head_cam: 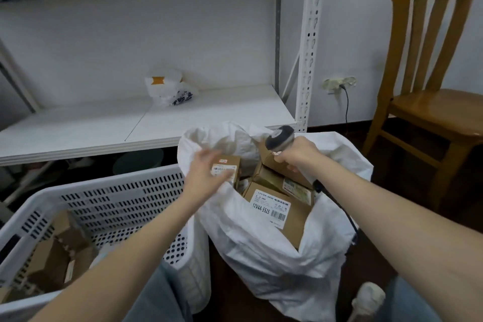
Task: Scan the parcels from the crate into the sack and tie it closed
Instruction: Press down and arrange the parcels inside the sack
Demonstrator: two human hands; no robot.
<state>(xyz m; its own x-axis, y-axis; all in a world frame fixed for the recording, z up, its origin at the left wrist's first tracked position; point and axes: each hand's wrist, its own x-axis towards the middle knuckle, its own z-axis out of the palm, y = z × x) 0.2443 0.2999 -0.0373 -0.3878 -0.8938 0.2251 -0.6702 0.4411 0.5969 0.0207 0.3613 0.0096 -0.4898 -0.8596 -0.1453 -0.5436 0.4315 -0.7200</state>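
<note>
A white woven sack [264, 251] stands open on the floor with several brown cardboard parcels inside, the largest one [274, 210] labelled 12V4A-5525. My left hand [206, 172] is over the sack's left rim and holds a small brown parcel [226, 168] with a white barcode label. My right hand [295, 154] grips a handheld barcode scanner [279, 138], its dark head pointing left toward that parcel; a black cable runs down from it. The white perforated crate [109, 206] stands at the lower left with brown parcels [55, 256] lying in it.
A white metal shelf [146, 123] runs behind the sack, with a crumpled white plastic bag [168, 89] on it. A wooden chair [428, 102] stands at the right by a wall socket [339, 83]. A white plug [367, 298] lies near my right knee.
</note>
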